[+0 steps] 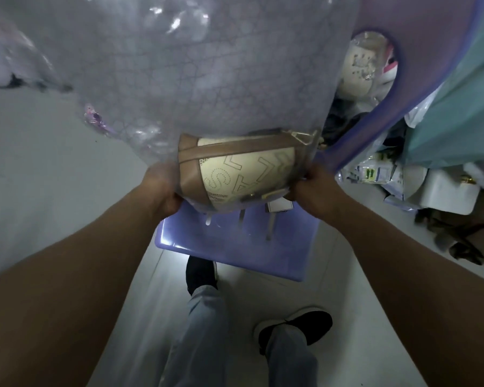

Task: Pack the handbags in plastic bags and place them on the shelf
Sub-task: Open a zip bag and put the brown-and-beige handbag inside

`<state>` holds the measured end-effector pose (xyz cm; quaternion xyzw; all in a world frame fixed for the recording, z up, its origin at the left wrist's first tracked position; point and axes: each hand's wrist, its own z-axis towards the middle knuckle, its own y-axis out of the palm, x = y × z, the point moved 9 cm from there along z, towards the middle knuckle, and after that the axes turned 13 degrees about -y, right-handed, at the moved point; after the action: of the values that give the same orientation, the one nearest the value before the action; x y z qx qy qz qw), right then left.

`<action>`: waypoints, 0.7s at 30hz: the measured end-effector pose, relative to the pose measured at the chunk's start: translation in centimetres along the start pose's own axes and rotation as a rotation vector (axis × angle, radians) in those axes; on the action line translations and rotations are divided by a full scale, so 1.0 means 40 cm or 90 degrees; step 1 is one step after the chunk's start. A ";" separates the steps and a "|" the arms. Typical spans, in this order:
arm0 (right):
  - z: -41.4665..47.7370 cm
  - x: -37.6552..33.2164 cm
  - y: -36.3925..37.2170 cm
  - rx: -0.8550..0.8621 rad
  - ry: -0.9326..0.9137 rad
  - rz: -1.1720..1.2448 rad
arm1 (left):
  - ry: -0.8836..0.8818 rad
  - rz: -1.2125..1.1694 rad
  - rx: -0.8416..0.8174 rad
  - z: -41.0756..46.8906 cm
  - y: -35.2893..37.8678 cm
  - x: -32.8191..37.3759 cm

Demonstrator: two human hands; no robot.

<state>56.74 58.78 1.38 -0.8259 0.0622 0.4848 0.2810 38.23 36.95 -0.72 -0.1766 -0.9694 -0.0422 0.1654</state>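
Observation:
A cream handbag point(243, 174) with tan leather trim and dotted letters sits inside a large clear plastic bag point(196, 74) held up in front of me. My left hand point(162, 188) grips the bag's left lower side beside the handbag. At the right lower side, my right hand point(316, 191) grips the plastic next to the handbag's strap ring. The plastic spreads upward and fills the top of the view.
A purple plastic stool point(235, 247) stands on the pale floor below the handbag. At the right lies a heap of wrapped bags, a cream bagged handbag point(361, 68), a white box point(447, 191) and teal cloth point(464, 101). My feet in black shoes point(296, 328) stand below.

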 end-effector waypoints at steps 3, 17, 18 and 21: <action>0.002 0.033 0.007 -0.059 0.054 -0.078 | 0.005 0.009 0.020 0.017 0.000 0.016; -0.025 0.028 0.021 -0.050 0.054 -0.090 | 0.142 -0.084 0.070 -0.035 -0.001 0.049; -0.026 0.028 0.021 -0.050 0.064 -0.105 | 0.152 -0.104 0.022 -0.045 0.016 0.055; -0.022 -0.034 -0.004 0.001 -0.034 -0.063 | 0.135 -0.069 -0.028 -0.041 0.044 0.020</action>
<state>56.76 58.24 2.92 -0.8146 0.0138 0.4921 0.3068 38.63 38.62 1.15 -0.1219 -0.9535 -0.0909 0.2603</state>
